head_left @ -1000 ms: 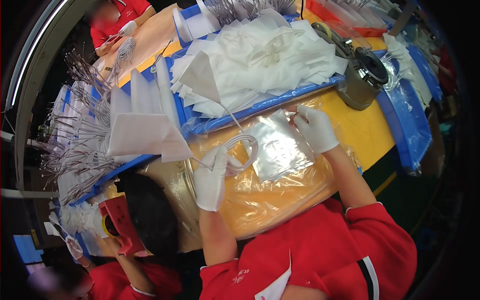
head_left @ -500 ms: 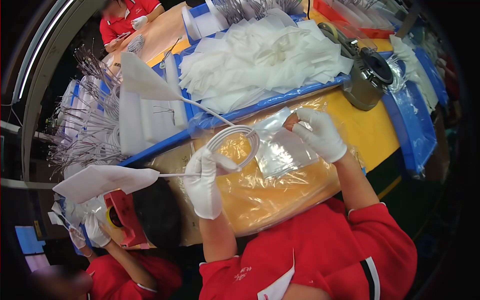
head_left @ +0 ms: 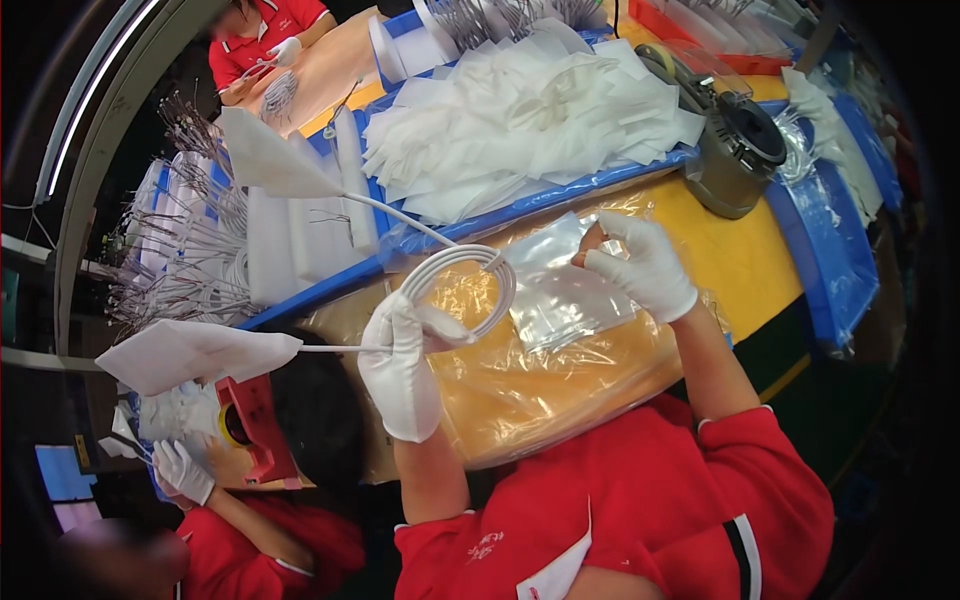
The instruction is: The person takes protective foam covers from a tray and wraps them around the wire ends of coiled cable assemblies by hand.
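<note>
My left hand (head_left: pixel 403 365), in a white glove, is closed around the lower left of a coiled white cable (head_left: pixel 508 300). A small tie sits on the coil's upper right. The cable's two ends are covered by white sleeves: one sleeve (head_left: pixel 275 155) sticks out to the upper left, the other sleeve (head_left: pixel 200 360) to the left. My right hand (head_left: pixel 645 270), gloved with bare fingertips, is curled with thumb and forefinger close together, right of the coil. What is between them, if anything, is too small to make out. Under it lie clear plastic bags (head_left: pixel 560 290).
A blue tray (head_left: pixel 540 195) heaped with white sheets (head_left: pixel 530 110) stands behind the coil. A dark round-topped device (head_left: pixel 740 155) is at the right. Bundled cables (head_left: pixel 185 240) stand at the left, near a red tape dispenser (head_left: pixel 255 430). Co-workers' gloved hands (head_left: pixel 182 470) work at lower left and upper left.
The coil, its sleeves and my left hand have shifted slightly left. My right hand stays nearly in place; the thin strand between it and the coil no longer shows.
</note>
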`<state>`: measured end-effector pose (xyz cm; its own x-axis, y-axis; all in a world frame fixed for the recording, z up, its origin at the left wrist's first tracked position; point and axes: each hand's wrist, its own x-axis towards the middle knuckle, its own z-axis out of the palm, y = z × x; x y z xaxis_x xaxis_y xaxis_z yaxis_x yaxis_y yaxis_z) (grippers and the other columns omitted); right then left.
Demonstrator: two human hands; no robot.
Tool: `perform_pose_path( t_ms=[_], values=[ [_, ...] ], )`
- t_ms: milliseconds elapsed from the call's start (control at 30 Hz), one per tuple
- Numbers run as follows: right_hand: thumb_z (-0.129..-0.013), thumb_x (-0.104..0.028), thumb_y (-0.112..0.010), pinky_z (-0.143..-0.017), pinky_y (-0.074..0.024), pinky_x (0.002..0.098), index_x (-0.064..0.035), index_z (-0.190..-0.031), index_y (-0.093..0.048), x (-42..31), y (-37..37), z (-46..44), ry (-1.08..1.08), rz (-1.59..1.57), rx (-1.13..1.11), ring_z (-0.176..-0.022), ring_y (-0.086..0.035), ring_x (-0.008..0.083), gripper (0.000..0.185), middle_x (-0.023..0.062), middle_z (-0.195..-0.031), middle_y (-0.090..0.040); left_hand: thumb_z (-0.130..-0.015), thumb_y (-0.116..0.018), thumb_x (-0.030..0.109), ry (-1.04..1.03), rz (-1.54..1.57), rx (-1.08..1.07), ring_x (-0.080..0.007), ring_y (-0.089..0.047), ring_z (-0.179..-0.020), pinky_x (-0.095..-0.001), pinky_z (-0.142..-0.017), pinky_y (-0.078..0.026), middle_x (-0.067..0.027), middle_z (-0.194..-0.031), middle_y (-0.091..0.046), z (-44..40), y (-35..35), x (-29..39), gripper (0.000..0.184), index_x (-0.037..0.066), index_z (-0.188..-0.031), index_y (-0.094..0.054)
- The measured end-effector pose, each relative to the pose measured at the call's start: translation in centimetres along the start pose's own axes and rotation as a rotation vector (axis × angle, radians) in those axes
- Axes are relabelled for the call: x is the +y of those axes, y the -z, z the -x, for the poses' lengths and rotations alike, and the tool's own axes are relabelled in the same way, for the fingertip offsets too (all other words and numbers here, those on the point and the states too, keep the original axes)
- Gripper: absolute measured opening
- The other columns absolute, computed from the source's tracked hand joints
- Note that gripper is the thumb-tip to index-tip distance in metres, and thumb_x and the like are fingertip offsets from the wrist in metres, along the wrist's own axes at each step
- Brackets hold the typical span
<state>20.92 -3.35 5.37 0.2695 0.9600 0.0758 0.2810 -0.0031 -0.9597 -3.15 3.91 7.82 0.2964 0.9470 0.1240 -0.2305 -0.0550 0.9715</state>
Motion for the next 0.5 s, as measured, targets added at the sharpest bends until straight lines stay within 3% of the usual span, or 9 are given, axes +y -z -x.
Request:
perform_pose_path(
  t_ms=[133, 233, 333, 433, 500],
  values=[
    [-0.080, -0.007, -0.062, -0.069, -0.0455, 0.0246, 0.0012, -0.080, -0.061, 1.2, -0.4, 0.2, -0.003, -0.124, 0.042, -0.073, -0.058, 0.0103, 0.008, 0.0057, -0.074, -0.063, -0.098, -0.044, 0.025, -0.013, -0.028, -0.009, -0.0142, -0.060, -0.057, -0.0227, -0.055, -0.048, -0.0079, -0.067, -0.062, 0.2, -0.3, 0.4, 0.035, -0.006, -0.107, -0.057],
    [-0.081, -0.005, -0.061, -0.070, -0.0460, 0.0243, 0.0010, -0.081, -0.061, -0.1, 0.5, 0.4, -0.061, 0.098, 0.123, -0.073, -0.057, 0.0101, 0.006, 0.0041, -0.074, -0.062, -0.098, -0.044, 0.025, -0.020, -0.045, -0.009, -0.0142, -0.060, -0.057, -0.0229, -0.055, -0.048, -0.0078, -0.066, -0.062, 0.6, -0.3, 0.6, 0.035, -0.006, -0.107, -0.056],
    [-0.080, -0.003, -0.061, -0.067, -0.0459, 0.0257, 0.0004, -0.082, -0.061, -0.2, 1.2, 0.4, -0.057, 0.040, 0.059, -0.070, -0.056, 0.0101, 0.004, 0.0038, -0.073, -0.060, -0.098, -0.043, 0.026, -0.032, -0.053, -0.011, -0.0141, -0.060, -0.057, -0.0230, -0.055, -0.048, -0.0078, -0.066, -0.062, 1.0, -0.6, 1.0, 0.036, -0.007, -0.107, -0.056],
    [-0.080, -0.003, -0.062, -0.064, -0.0455, 0.0274, -0.0005, -0.086, -0.060, 0.4, 0.7, 1.1, 0.084, -0.067, 0.010, -0.065, -0.056, 0.0111, 0.007, 0.0048, -0.071, -0.060, -0.098, -0.043, 0.025, -0.053, -0.026, -0.017, -0.0145, -0.060, -0.057, -0.0233, -0.055, -0.049, -0.0082, -0.066, -0.062, 1.4, -1.7, 1.8, 0.036, -0.007, -0.107, -0.056],
    [-0.078, -0.004, -0.063, -0.063, -0.0454, 0.0286, -0.0010, -0.089, -0.059, -0.1, 0.7, 1.5, 0.122, 0.061, 0.031, -0.065, -0.058, 0.0143, 0.012, 0.0066, -0.070, -0.060, -0.098, -0.043, 0.025, -0.052, -0.009, -0.026, -0.0148, -0.060, -0.058, -0.0236, -0.056, -0.049, -0.0086, -0.067, -0.062, 1.8, -2.8, 2.4, 0.036, -0.007, -0.108, -0.056]
  ],
)
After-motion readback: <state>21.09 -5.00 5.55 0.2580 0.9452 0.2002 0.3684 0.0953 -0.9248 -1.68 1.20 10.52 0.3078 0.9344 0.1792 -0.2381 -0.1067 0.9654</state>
